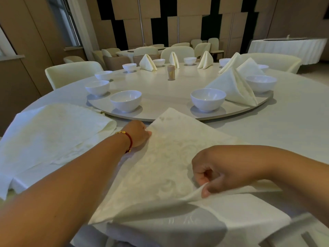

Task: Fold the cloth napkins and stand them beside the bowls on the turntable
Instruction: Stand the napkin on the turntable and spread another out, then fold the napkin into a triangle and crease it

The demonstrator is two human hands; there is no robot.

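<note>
**Napkin held by two edges at the near side of the bench**

The left hand [138, 133] reaches forward and grips the far left edge of a cream patterned napkin [165, 161], fingers curled over the cloth; a red cord bracelet [129, 141] sits at its wrist. The right hand [213, 173], nearer the person, pinches the napkin's near edge between thumb and fingers and lifts that corner clear of the bench [284, 125], so the cloth sags between the two hands. Left of the left hand lies a pile of unfolded napkins [53, 132], flat on the bench. Just beyond the left hand starts the turntable [160, 97], ringed with white bowls: one bowl [126, 100] straight ahead of the left hand, another bowl [208, 99] ahead of the right. Beyond the right hand a folded napkin [233, 86] stands beside that bowl, and more folded ones stand round the far rim. A toothpick holder [171, 72] stands near the turntable's middle.
</note>
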